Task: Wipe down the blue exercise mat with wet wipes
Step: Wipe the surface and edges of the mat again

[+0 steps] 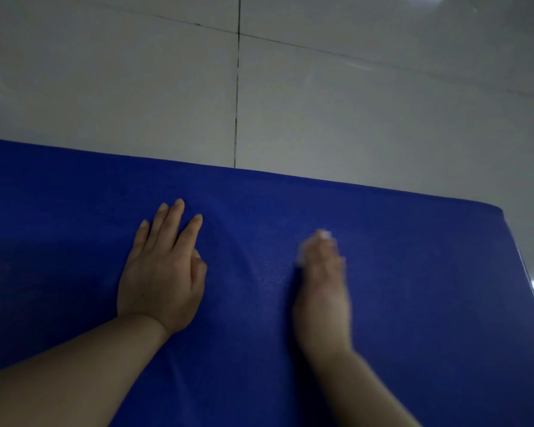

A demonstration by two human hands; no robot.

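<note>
Your left hand (162, 272) lies palm down on the blue exercise mat (413, 288), left of the mat's middle, its fingers (174, 220) straight and a little spread, flat against the surface and holding nothing. The mat spreads across the grey tiled floor (352, 103), and its far edge runs from the left side down toward its far right corner. A slight crease in the mat shows between your two hands. Your right hand (322, 291) rests on the mat right of the middle, blurred, with a white wet wipe (322, 234) showing under and just beyond its fingers. You cannot tell whether those fingers pinch the wipe or press flat upon it.
</note>
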